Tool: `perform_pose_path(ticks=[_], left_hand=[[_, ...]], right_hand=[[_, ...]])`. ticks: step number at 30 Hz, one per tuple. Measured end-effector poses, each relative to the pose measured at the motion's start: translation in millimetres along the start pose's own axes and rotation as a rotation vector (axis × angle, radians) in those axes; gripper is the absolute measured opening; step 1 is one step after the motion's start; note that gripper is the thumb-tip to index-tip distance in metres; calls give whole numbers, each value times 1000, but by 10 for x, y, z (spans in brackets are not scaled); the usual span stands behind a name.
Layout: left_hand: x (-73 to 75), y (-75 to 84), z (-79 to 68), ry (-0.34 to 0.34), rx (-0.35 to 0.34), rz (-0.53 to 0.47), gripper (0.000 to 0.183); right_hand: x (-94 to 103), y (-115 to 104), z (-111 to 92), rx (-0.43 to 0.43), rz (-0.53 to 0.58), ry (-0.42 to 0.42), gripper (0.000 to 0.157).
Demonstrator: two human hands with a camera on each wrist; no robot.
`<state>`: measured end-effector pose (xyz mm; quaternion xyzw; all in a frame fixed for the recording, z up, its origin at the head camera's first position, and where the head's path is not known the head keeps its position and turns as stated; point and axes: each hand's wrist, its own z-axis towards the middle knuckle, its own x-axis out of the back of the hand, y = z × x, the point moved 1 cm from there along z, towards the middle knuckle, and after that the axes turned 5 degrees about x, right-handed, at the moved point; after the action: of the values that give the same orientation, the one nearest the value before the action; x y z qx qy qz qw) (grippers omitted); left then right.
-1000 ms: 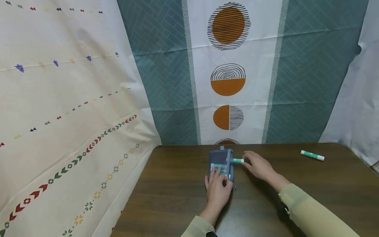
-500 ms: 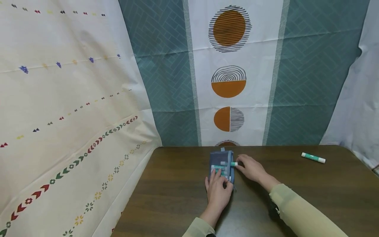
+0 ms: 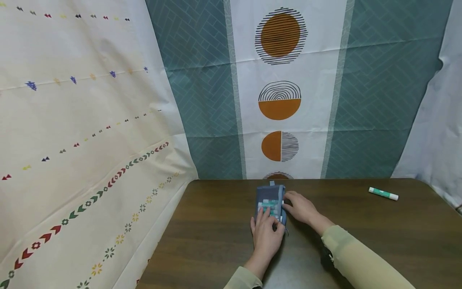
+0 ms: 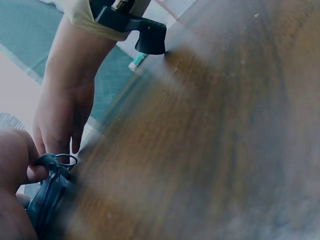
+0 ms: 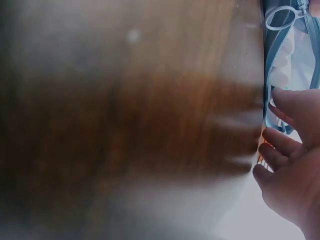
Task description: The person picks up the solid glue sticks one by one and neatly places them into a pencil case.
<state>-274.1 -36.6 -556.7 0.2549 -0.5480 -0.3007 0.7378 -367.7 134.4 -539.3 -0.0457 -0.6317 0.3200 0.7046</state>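
A blue-grey zip pouch (image 3: 267, 193) with a see-through front lies on the table, its zipped side facing right. Several green-and-white glue sticks (image 3: 265, 204) show through it. My left hand (image 3: 266, 230) rests fingers on its lower front. In the left wrist view, that hand's thumb and finger pinch the pouch's corner by the zip ring (image 4: 66, 160). At the open zip, my right hand (image 3: 300, 206) holds the white end of a glue stick (image 3: 282, 202), the rest of which is inside. White stick ends (image 5: 281, 76) show within the opening in the right wrist view.
Another green-and-white glue stick (image 3: 383, 193) lies at the far right of the brown wooden table (image 3: 202, 233). Patterned cloth (image 3: 202, 152) hangs behind the table and along its left side.
My right hand has moved left, sliding the glue stick through the zip opening until only its white end shows. The left hand has stayed on the pouch.
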Motion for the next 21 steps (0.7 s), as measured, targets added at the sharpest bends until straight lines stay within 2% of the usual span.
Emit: perform_pose_path(ticks=[4, 12, 21], left_hand=[[-1, -3, 8, 3, -3, 6, 17], [-5, 5, 8, -13, 5, -6, 17], [8, 14, -4, -9, 9, 4, 17]], right_hand=[[-8, 12, 24, 0, 5, 3, 28], [-22, 11, 47, -26, -17, -14, 41], [-33, -13, 53, -26, -43, -26, 39]])
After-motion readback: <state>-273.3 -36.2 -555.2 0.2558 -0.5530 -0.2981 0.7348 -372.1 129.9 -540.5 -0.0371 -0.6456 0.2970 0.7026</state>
